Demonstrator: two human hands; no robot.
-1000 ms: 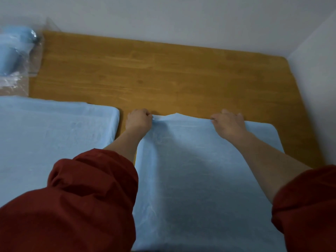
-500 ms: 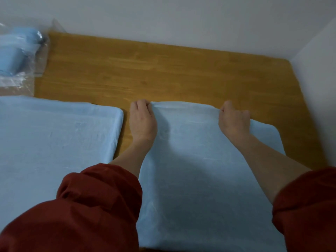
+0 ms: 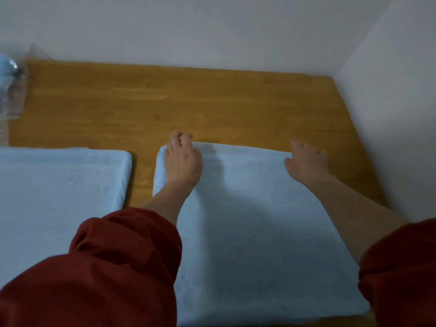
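**At the far edge of the cloth: fold laid, now flatten it**

On the wooden surface (image 3: 212, 102) in front of you lies a folded light blue cloth (image 3: 259, 232), and both of your hands sit on its far edge. You seem to be at the step of setting the fold down and squaring it.

Your left hand (image 3: 182, 162) rests palm down on the far left corner. Its fingertips are slightly bent and reach just past the edge onto the wood. It looks released rather than grasping. Your right hand (image 3: 306, 160) lies near the far right corner with its fingers spread and relaxed, touching the cloth but holding nothing.

The cloth runs from your hands back toward your body, between your two red sleeves. Its near edge is at the bottom of the view. A second blue cloth (image 3: 59, 185) lies flat just to the left, with a strip of bare wood between the two.

Next, you will likely need to press and sweep outward from the middle so the layers lie flat. After that, take hold of an edge for another fold. Keep the corners lined up as you do, because thin cloth like this shifts easily under a sliding palm.
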